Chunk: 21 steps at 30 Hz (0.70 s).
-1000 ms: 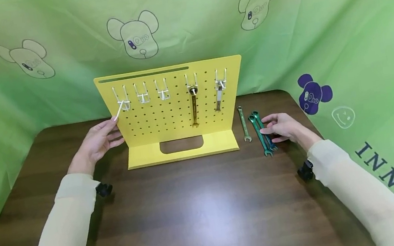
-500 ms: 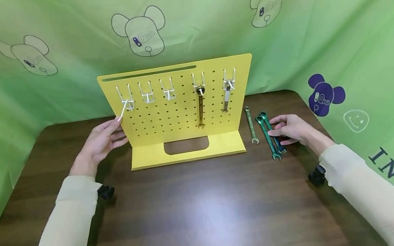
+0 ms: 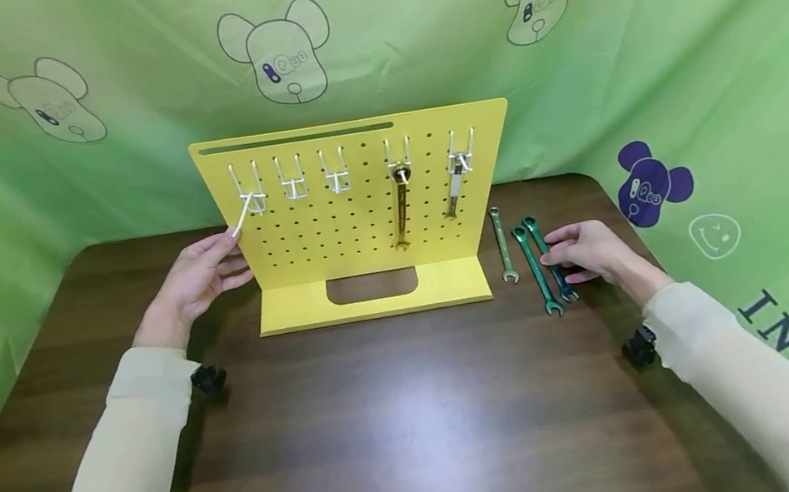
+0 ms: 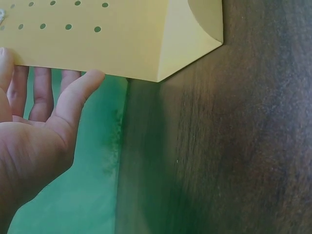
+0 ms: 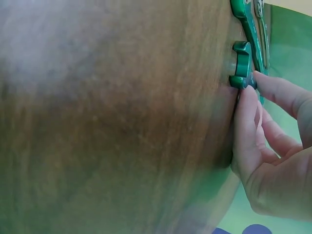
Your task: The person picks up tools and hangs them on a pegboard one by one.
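My left hand grips the left edge of a yellow pegboard, the thumb near a white hook and the other fingers partly behind the board. In the left wrist view, fingers show past the board's edge. Over on the right, my right hand pinches a blue-green combination wrench lying on the table. In the right wrist view its open end sticks out past thumb and fingers. Just left of it lies a green wrench, a small gap between them. A paler wrench lies nearest the board.
A bronze-coloured wrench and a silver wrench hang from hooks on the board's right half. Several white hooks on the left half hold nothing. Behind the brown table hangs a green printed curtain.
The wrench in my right hand has shifted slightly right, away from the green one beside it. My left hand keeps its place on the board. The head view has turned a little.
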Each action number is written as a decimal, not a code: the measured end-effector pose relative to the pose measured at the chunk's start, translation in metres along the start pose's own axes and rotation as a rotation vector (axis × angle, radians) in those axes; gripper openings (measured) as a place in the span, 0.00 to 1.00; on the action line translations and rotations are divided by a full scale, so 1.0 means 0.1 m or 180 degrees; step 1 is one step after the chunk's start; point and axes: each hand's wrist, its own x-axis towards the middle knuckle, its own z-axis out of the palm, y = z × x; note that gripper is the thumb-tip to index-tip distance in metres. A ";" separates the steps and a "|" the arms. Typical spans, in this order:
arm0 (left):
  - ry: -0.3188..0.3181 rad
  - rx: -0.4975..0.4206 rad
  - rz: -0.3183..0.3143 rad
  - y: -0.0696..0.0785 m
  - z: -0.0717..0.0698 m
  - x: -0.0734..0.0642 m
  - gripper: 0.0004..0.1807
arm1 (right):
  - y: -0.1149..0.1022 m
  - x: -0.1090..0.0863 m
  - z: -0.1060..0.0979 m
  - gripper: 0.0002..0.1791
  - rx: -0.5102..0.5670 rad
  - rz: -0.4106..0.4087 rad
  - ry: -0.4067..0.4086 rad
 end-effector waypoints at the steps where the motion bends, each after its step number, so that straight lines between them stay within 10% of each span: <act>1: -0.0007 0.0002 0.0001 0.01 0.00 0.00 0.08 | -0.01 0.01 0.00 0.36 -0.0007 -0.0016 0.0011; 21: 0.0043 0.0018 0.0024 0.01 0.00 0.01 0.08 | -0.05 0.06 0.04 0.27 -0.0286 -0.0107 0.0009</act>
